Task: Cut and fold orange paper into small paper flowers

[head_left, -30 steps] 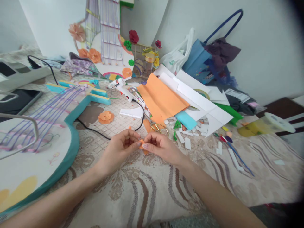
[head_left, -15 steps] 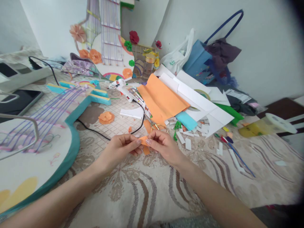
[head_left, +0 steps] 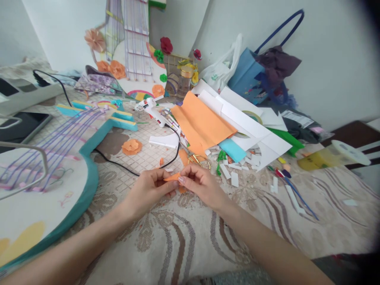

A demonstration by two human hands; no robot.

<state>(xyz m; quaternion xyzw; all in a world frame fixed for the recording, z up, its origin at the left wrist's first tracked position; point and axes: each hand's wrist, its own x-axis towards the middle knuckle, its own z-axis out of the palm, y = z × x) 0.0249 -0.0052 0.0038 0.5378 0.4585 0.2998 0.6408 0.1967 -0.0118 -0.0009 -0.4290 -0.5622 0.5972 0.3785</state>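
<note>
Between my two hands is a small folded piece of orange paper, pointed at its left end. My left hand pinches it from the left, thumb on the near side. From the right, my right hand pinches the same paper, its fingertips close to the left thumb. Another bit of orange paper shows just beneath the hands, partly hidden. Beyond the right hand lie gold-handled scissors. An orange paper flower rests on the table ahead of the left hand.
A cardboard guitar with purple strings lies at left. Ahead are a white glue gun with a black cord, a large orange sheet, white sheets and paper scraps. A yellow-tinted container lies on its side at right.
The orange paper between my fingers has turned and now shows a pointed end toward the left. My right hand has shifted slightly left, bringing both thumbs closer together.
</note>
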